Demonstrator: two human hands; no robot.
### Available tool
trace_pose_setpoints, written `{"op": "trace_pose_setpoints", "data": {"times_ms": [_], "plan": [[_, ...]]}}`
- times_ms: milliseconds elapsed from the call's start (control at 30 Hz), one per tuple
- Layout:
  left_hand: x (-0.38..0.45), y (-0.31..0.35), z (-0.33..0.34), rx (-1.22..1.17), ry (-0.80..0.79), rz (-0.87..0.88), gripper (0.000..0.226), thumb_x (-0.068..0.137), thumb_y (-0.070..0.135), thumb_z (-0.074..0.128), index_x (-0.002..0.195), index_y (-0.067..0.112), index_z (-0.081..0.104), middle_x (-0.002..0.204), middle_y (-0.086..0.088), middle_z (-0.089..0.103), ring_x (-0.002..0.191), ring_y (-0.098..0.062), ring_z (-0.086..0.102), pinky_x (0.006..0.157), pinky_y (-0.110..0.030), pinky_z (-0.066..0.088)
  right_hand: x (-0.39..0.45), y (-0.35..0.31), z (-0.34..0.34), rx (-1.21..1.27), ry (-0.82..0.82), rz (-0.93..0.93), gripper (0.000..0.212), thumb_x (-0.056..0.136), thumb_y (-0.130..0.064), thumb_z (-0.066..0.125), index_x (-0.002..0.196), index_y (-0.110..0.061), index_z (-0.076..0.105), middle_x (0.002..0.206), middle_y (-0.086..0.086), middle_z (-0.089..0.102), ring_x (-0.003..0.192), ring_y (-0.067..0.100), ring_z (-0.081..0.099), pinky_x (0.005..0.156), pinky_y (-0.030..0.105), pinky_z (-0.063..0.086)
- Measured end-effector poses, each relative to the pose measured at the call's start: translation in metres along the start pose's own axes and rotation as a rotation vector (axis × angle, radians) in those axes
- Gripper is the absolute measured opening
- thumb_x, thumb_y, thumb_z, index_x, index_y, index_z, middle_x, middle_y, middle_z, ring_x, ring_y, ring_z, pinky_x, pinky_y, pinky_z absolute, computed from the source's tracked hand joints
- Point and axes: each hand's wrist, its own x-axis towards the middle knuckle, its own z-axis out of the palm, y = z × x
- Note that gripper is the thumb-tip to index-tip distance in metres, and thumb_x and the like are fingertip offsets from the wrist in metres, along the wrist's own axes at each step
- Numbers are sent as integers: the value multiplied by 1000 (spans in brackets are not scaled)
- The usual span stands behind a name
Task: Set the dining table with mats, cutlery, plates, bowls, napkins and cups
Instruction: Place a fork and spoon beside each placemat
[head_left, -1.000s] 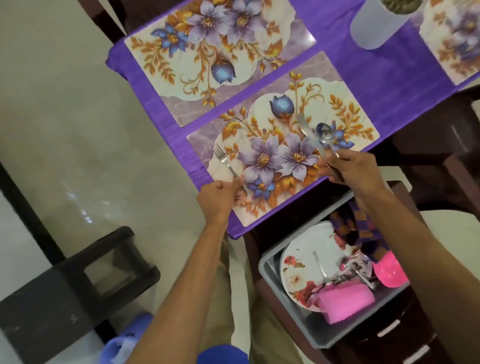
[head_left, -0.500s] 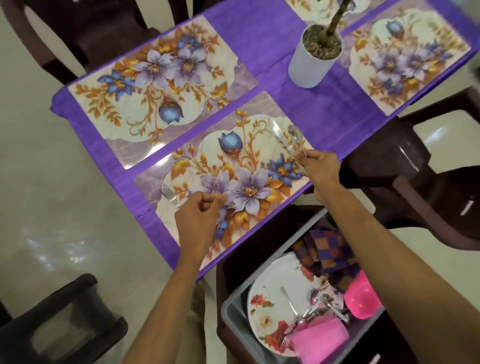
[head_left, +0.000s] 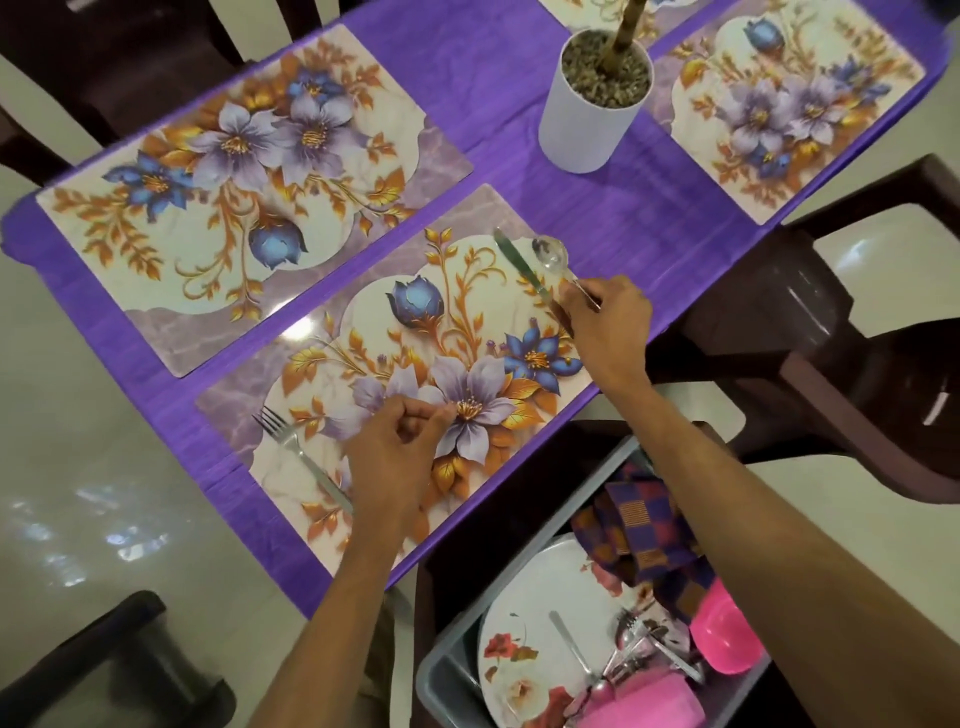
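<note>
A fork (head_left: 298, 453) lies on the left end of the near floral mat (head_left: 467, 312). My left hand (head_left: 397, 457) hovers just right of it over the mat's middle, with curled fingers that hold nothing. At the mat's right end lie a knife (head_left: 518, 265) and a spoon (head_left: 550, 253) side by side. My right hand (head_left: 608, 325) pinches the spoon's handle, and the knife's handle runs under that hand. Whether it also grips the knife is hidden.
Two more floral mats (head_left: 234, 166) (head_left: 789, 104) lie on the purple tablecloth (head_left: 597, 218) around a white plant pot (head_left: 589, 119). A grey bin (head_left: 447, 675) at lower right holds a flowered plate (head_left: 540, 618), cutlery (head_left: 641, 649), checked napkins (head_left: 644, 530) and a pink cup (head_left: 727, 639). Brown chairs (head_left: 831, 338) stand close by.
My left hand let go of the fork and drew right of it. My right hand carried the knife and spoon to the mat's right end and laid them down.
</note>
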Motion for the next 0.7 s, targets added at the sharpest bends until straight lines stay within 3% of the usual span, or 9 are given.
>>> {"op": "trace_pose_setpoints", "data": {"times_ms": [100,200,267,333,533,700], "plan": [[3,-2,-3,7,-29,-14,19,90,40,80,85,23,73,73,10,70,69,3,63,61,-8,44,7,-2,-2,-56,-35,-98,36,103,-29,59,70,-15,60,60,-2,55,53,5,47,53,11,36],[6,0,-5,1,-50,-21,19,90,39,80,85,23,73,74,8,71,70,4,64,62,-8,45,15,-4,1,-141,-75,-186,31,100,-33,61,80,-13,72,68,1,65,59,8,55,57,13,41],[6,0,-6,0,-58,-23,17,90,38,81,85,23,73,75,8,72,69,4,64,60,-8,45,18,-3,4,-253,-27,-176,24,95,-39,66,99,-18,77,84,0,70,75,15,63,70,31,54],[6,0,-8,-12,-64,-27,16,89,37,81,86,23,73,76,8,72,70,2,65,59,-8,46,17,-4,6,-294,-11,-162,24,93,-38,68,107,-20,76,92,0,72,83,17,65,76,39,57],[8,-3,-10,-48,-76,-43,14,87,38,83,87,27,74,78,14,75,75,-2,70,63,-10,51,19,-6,3,-180,-48,-120,20,97,-24,69,112,-14,79,102,3,77,85,14,71,74,25,55],[8,-5,-8,-38,-64,-32,14,88,37,83,88,26,74,77,14,74,75,1,69,63,-8,50,22,-15,2,-183,-24,-140,21,95,-24,70,113,-16,79,104,3,76,89,17,70,79,35,59]]}}
